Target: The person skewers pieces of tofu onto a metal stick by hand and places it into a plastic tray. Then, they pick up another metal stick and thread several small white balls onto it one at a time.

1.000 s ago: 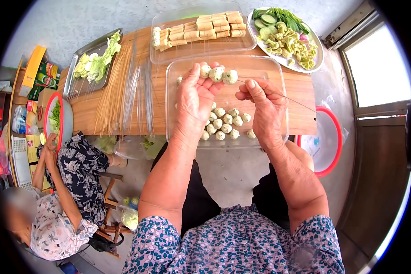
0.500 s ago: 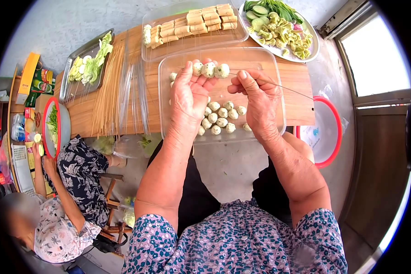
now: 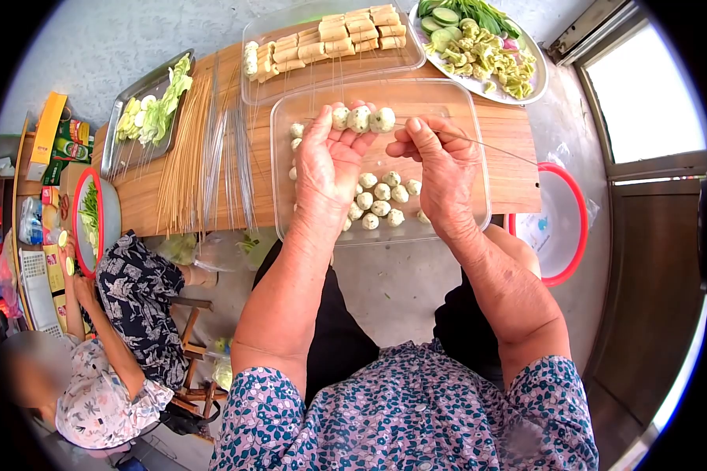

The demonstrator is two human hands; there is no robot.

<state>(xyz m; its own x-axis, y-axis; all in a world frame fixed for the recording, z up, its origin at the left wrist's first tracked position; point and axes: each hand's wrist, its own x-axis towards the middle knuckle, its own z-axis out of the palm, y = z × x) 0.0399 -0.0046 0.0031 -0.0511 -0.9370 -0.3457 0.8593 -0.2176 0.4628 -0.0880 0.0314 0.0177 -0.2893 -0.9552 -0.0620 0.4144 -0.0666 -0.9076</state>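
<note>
Three pale, green-flecked balls [image 3: 359,119] sit in a row on a thin metal skewer [image 3: 503,151]. My left hand [image 3: 326,169] holds the balls along its curled fingers, thumb at the left end of the row. To the right, my right hand [image 3: 446,165] pinches the skewer between thumb and fingers, its long end sticking out to the right. Both hands are above a clear plastic box [image 3: 485,177]. Loose balls [image 3: 381,208] of the same kind lie in the box below, and more line its left side, partly hidden by my left arm.
Behind the box is a tray of skewered tan rolls [image 3: 339,47]; a vegetable plate [image 3: 542,74] is at back right. Wooden skewers [image 3: 184,157] and metal skewers [image 3: 232,165] lie left, near a lettuce tray [image 3: 114,149]. A seated person [image 3: 106,392] holds vegetable pieces at left. A red-rimmed basin [image 3: 583,228] stands right.
Both hands keep the same hold on the balls and skewer. My right hand has shifted very slightly left. The seated person's hands have moved a little.
</note>
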